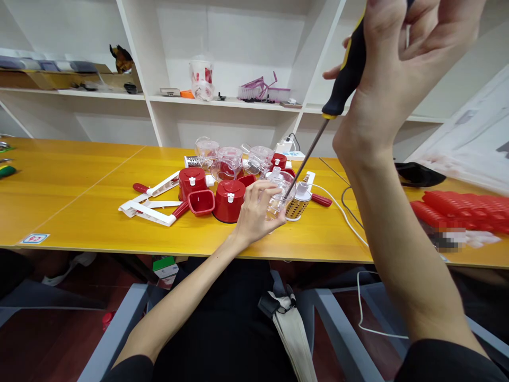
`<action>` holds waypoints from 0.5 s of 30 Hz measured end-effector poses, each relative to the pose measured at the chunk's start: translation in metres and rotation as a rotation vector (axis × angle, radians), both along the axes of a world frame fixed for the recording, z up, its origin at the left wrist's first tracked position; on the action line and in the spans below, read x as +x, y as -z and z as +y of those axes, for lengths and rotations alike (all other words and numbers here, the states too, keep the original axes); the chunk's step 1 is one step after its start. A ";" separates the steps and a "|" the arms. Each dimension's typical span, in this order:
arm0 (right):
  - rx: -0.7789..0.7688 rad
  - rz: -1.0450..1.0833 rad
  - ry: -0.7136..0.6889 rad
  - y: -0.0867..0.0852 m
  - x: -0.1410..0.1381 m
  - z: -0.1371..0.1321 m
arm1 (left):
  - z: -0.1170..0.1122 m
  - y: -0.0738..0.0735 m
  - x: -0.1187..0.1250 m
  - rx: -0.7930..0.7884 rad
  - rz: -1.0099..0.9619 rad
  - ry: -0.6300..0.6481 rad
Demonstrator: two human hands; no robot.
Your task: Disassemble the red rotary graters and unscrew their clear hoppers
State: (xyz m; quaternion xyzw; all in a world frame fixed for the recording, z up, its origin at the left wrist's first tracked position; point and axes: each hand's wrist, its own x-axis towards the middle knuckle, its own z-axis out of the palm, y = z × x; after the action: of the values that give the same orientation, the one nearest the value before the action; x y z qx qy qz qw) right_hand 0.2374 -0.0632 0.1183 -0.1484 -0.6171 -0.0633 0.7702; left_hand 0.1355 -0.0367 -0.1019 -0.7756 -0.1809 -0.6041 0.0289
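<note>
My left hand [256, 209] is wrapped round a clear plastic housing [280, 193] standing on the yellow table [79, 201]. My right hand [392, 69] is raised high and grips the black and yellow handle of a long screwdriver [345, 74]. Its metal shaft slants down to the left, and the tip reaches into the top of the clear housing. A perforated metal grater drum [298, 204] stands right beside the housing.
Red plastic housings [228, 200], white and red crank handles [153, 204] and more clear parts [228, 159] lie behind the left hand. A white cable [342, 212] runs to the right. Red ribbed parts [465, 209] sit far right. White shelves stand behind.
</note>
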 end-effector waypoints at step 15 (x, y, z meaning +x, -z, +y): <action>0.003 0.025 0.079 0.002 0.001 0.003 | 0.000 -0.001 0.000 0.005 -0.014 0.007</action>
State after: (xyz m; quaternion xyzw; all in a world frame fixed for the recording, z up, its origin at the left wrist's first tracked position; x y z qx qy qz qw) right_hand 0.2382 -0.0606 0.1161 -0.1722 -0.6009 -0.0930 0.7750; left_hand 0.1357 -0.0371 -0.1012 -0.7719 -0.1769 -0.6099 0.0277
